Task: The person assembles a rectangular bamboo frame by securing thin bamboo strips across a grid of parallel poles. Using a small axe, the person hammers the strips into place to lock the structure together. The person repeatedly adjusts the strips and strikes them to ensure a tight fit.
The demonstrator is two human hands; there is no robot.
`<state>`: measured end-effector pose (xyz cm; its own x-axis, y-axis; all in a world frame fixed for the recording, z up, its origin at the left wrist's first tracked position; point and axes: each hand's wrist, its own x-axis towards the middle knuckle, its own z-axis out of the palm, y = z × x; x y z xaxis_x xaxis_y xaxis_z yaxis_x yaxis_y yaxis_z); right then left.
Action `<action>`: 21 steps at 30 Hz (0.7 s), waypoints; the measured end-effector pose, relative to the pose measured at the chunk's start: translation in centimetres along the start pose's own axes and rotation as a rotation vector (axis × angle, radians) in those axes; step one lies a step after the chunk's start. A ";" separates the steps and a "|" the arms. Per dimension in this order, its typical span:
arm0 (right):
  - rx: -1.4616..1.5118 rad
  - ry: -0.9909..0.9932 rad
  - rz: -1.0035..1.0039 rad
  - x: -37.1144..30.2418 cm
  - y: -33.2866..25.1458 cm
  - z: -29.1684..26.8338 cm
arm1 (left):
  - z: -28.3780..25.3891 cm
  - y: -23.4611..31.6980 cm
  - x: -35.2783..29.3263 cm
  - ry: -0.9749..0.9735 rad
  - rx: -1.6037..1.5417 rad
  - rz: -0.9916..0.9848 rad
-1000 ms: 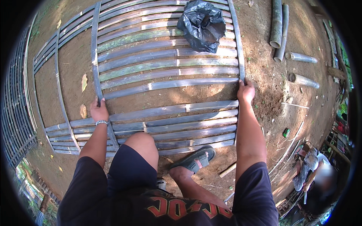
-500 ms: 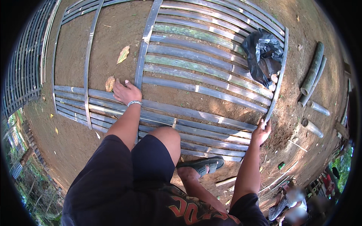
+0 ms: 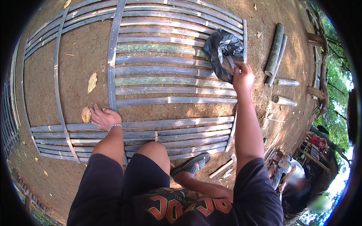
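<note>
A lattice of dark split-bamboo slats lies flat on the earth in front of me. My left hand rests with its fingers spread beside the thick crossbar, next to a dry brown leaf. It holds nothing. At the right end of the lattice sits a crumpled black plastic bag, its mouth open. My right hand is at the near right rim of the bag, its fingers bent and pinched together on the edge. What lies inside the bag is mostly hidden.
Cut bamboo tubes lie on the ground to the right. A wooden-handled tool is near my sandalled foot. People sit at the lower right. Another slatted bamboo panel stands at the far left.
My right hand has left the lattice's right end rail and moved forward to the black plastic bag. My left hand stays beside the crossbar. The view has swung to the right.
</note>
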<state>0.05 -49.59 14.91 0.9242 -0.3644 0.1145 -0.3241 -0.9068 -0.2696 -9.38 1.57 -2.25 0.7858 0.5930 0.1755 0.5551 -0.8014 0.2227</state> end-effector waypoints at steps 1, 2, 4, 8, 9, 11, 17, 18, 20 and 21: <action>-0.083 -0.147 0.015 1.6 -0.1 1.1 | -0.1 0.0 0.0 -0.004 0.001 0.000; -0.159 -0.295 0.022 3.3 -0.5 2.6 | -0.2 -0.1 0.1 -0.001 0.005 -0.003; -0.338 -0.425 0.104 5.6 -1.2 5.9 | -0.5 0.1 0.4 -0.016 -0.007 -0.013; -0.290 -0.383 0.059 7.8 -2.4 10.4 | -0.7 -0.4 0.6 -0.001 0.024 0.004; -0.306 -0.365 0.018 8.2 -2.1 11.6 | -0.7 -0.3 0.7 0.006 0.009 0.004; -0.610 -0.474 -0.110 9.1 -1.3 13.6 | -0.7 0.1 0.6 -0.013 0.007 -0.001; -0.656 -0.435 -0.139 12.4 1.5 16.6 | -1.0 -0.7 0.7 -0.069 0.003 -0.025; -0.696 -0.429 -0.155 12.9 2.4 16.9 | -1.1 -0.4 0.6 -0.074 -0.013 -0.028; -0.689 -0.425 0.005 13.7 3.8 17.5 | -1.3 0.0 0.7 -0.076 -0.045 -0.036; -0.646 -0.386 0.055 13.8 5.0 17.5 | -1.1 0.1 0.6 -0.074 -0.058 -0.029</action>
<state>14.73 -55.40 -1.61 0.8698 -0.4202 -0.2586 -0.3157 -0.8768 0.3626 -9.12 1.96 -1.03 0.7886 0.6072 0.0971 0.5633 -0.7766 0.2820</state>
